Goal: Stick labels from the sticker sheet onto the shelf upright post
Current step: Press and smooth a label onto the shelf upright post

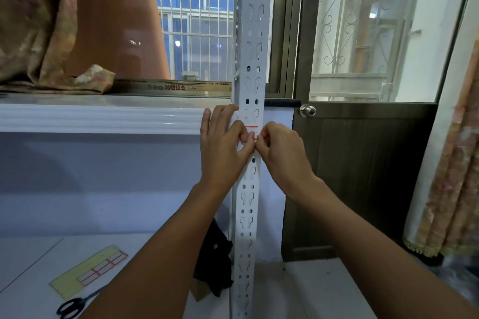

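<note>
Hands meet at the white perforated shelf upright post (251,59), which stands in front of a window with bars and beside a dark door with a round knob (307,110). The left hand (223,147) lies flat against the post's side, thumb pressing a red-edged label (252,132) on its face; the right hand (281,153) pinches that label's edge with fingertips together. On the white lower shelf (31,254) lie the yellow sticker sheet (88,270) and black scissors (75,305).
</note>
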### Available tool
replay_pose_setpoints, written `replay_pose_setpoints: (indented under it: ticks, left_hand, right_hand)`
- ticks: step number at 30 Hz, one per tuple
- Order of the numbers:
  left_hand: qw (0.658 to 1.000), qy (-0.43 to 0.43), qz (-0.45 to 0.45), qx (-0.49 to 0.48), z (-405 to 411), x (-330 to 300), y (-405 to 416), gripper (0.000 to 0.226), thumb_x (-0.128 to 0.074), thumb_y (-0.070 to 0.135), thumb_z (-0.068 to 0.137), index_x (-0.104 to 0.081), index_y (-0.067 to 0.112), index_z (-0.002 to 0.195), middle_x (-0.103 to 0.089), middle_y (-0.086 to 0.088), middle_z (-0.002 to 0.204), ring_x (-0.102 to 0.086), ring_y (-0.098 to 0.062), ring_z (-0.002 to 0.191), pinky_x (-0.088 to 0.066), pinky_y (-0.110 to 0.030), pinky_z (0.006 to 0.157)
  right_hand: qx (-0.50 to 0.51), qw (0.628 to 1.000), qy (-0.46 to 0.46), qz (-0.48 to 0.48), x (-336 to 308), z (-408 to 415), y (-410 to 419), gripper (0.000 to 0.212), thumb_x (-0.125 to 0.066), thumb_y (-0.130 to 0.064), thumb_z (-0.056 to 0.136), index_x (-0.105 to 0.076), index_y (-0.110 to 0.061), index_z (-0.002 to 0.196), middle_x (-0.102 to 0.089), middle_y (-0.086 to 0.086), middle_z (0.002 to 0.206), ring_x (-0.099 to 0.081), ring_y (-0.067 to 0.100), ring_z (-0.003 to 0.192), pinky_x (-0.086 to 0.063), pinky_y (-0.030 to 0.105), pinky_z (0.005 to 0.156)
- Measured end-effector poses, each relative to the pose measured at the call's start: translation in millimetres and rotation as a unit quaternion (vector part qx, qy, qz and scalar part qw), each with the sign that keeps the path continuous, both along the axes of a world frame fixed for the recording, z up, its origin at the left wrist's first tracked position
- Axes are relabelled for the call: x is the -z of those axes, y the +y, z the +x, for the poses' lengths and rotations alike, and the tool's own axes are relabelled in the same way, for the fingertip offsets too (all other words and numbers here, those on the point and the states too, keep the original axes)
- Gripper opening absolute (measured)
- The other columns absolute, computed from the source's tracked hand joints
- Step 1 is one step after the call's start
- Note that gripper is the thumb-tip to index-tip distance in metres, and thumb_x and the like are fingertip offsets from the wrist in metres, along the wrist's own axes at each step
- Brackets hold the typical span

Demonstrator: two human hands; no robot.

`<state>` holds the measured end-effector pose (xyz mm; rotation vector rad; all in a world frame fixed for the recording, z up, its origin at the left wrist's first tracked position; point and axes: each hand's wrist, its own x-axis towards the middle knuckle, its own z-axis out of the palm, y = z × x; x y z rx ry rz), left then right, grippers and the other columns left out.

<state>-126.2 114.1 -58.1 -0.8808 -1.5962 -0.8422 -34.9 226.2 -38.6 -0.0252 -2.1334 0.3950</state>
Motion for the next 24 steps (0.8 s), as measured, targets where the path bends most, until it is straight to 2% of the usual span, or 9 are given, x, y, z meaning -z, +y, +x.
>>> replay_pose_setpoints:
  ticks: [3, 5, 7, 9, 11, 15, 18, 21, 24]
  left_hand:
    - [1.000, 0.002, -0.014, -0.002, 0.2, -0.9, -2.5, 0.024, -0.064, 0.028, 0.093, -0.054, 0.017, 0.075, -0.059, -0.002, 0.133, -0.049, -0.022, 0.133, -0.018, -0.049, 0.123]
    - [1.000, -0.001, -0.020, -0.004, 0.5, -1.3, -3.8, 0.024, -0.065, 0.029, 0.094, -0.054, 0.017, 0.076, -0.058, -0.002, 0.133, -0.049, -0.023, 0.132, -0.019, -0.049, 0.123]
    - [1.000, -0.009, -0.024, 0.000, 1.3, -1.7, -4.4, 0.023, -0.065, 0.029, 0.094, -0.054, 0.017, 0.077, -0.058, -0.002, 0.134, -0.048, -0.023, 0.132, -0.017, -0.047, 0.124]
    - [0.999, -0.020, -0.027, 0.008, 2.2, -1.6, -5.6, 0.024, -0.065, 0.029, 0.094, -0.054, 0.019, 0.076, -0.057, -0.002, 0.134, -0.047, -0.022, 0.134, -0.015, -0.046, 0.125]
    - [0.999, -0.023, -0.029, 0.014, 2.0, -1.5, -6.4, 0.025, -0.063, 0.031, 0.094, -0.053, 0.019, 0.075, -0.056, -0.001, 0.135, -0.047, -0.021, 0.135, -0.015, -0.045, 0.125]
    - [1.000, -0.013, -0.017, 0.011, 1.4, -0.6, -4.0, 0.024, -0.066, 0.028, 0.092, -0.054, 0.017, 0.074, -0.058, -0.002, 0.133, -0.047, -0.022, 0.134, -0.014, -0.044, 0.125]
    - [1.000, -0.009, -0.011, 0.002, 2.5, -0.8, -2.3, 0.024, -0.068, 0.024, 0.091, -0.054, 0.015, 0.073, -0.059, -0.004, 0.131, -0.048, -0.024, 0.133, -0.015, -0.044, 0.124]
    - [1.000, -0.011, -0.017, 0.003, 4.2, -1.6, -3.9, 0.024, -0.066, 0.026, 0.092, -0.053, 0.015, 0.074, -0.058, -0.003, 0.131, -0.048, -0.024, 0.132, -0.013, -0.042, 0.125]
    - [1.000, -0.016, -0.022, 0.003, 5.7, -2.5, -4.6, 0.024, -0.061, 0.031, 0.093, -0.053, 0.016, 0.075, -0.058, -0.003, 0.132, -0.048, -0.024, 0.132, -0.014, -0.043, 0.125]
  right_hand:
    - [-0.009, 0.998, -0.028, 0.055, -3.2, -0.4, 5.0, 0.021, -0.051, -0.025, 0.102, -0.055, -0.006, 0.092, -0.056, 0.004, 0.085, -0.052, 0.018, 0.070, -0.034, 0.022, 0.059]
    - [-0.030, 0.995, -0.039, 0.082, -3.0, -2.4, 12.1, 0.019, -0.054, -0.024, 0.100, -0.053, -0.007, 0.092, -0.051, 0.001, 0.083, -0.048, 0.017, 0.068, -0.032, 0.020, 0.057]
    - [-0.041, 0.998, -0.031, 0.042, 5.0, -6.0, 27.5, 0.016, -0.059, -0.021, 0.096, -0.051, -0.009, 0.087, -0.053, 0.001, 0.081, -0.050, 0.018, 0.068, -0.044, 0.031, 0.059]
    - [-0.037, 0.996, -0.004, -0.080, 21.9, -4.5, 49.1, 0.015, -0.062, -0.019, 0.092, -0.051, -0.014, 0.082, -0.055, 0.000, 0.077, -0.054, 0.017, 0.067, -0.054, 0.039, 0.065]
    - [-0.007, 0.986, -0.009, -0.165, 44.1, -0.1, 70.8, 0.016, -0.063, -0.022, 0.092, -0.054, -0.017, 0.080, -0.058, -0.001, 0.072, -0.057, 0.016, 0.064, -0.056, 0.046, 0.066]
    - [0.013, 0.988, -0.052, -0.146, 72.1, 9.6, 86.5, 0.029, -0.064, -0.030, 0.094, -0.052, -0.018, 0.071, -0.056, -0.004, 0.061, -0.055, 0.017, 0.055, -0.054, 0.049, 0.061]
    - [-0.027, 0.991, -0.042, -0.121, 61.9, 13.7, 76.7, 0.024, -0.066, -0.018, 0.093, -0.052, -0.018, 0.073, -0.058, -0.003, 0.069, -0.057, 0.016, 0.063, -0.055, 0.044, 0.065]
    - [-0.079, 0.992, -0.014, -0.093, 41.8, 13.8, 60.9, 0.021, -0.065, -0.020, 0.095, -0.053, -0.031, 0.081, -0.065, -0.007, 0.090, -0.061, 0.010, 0.077, -0.056, 0.030, 0.074]
    - [-0.136, 0.989, 0.023, -0.049, 24.5, 13.9, 37.8, 0.017, -0.063, -0.017, 0.097, -0.062, -0.028, 0.110, -0.064, -0.013, 0.106, -0.063, 0.003, 0.091, -0.051, 0.011, 0.080]
